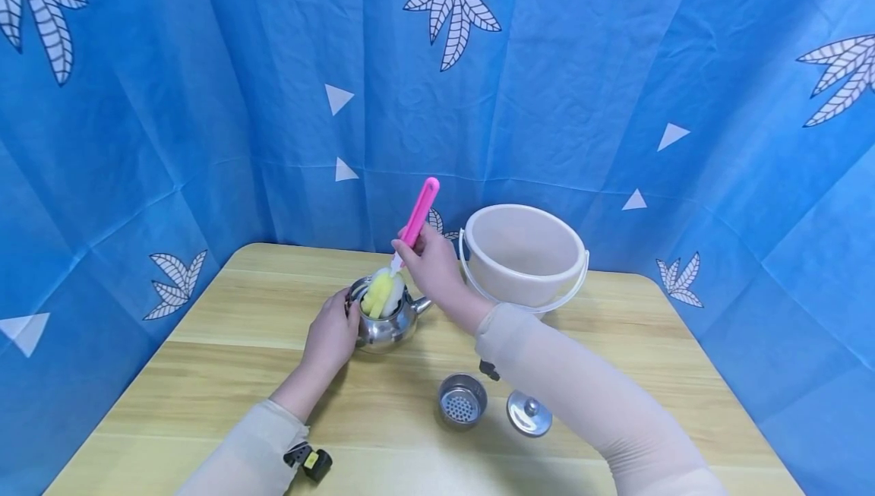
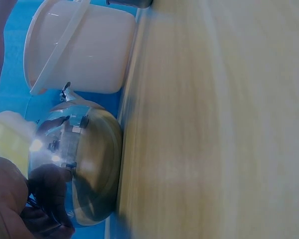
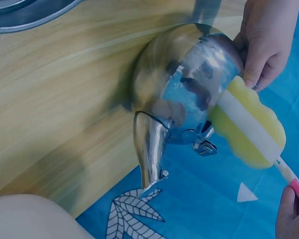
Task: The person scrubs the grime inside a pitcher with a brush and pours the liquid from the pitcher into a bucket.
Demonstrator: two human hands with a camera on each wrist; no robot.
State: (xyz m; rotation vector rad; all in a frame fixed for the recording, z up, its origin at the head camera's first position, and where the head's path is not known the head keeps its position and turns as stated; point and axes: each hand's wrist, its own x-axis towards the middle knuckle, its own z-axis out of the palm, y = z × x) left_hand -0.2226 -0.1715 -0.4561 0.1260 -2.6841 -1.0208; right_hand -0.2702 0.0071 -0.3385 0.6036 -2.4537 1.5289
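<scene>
Clutching with clamped fingers, left hand has the steel teapot near the surface's back, sponge brush stuck in its mouth; right hand has fingers pinched on the pink handle, white bucket further right.

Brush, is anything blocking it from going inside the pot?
Nothing I can see. The brush has its sponge partly in the open top of the pot. The lid lies off on the table, and the left hand holds the pot's side.
</scene>
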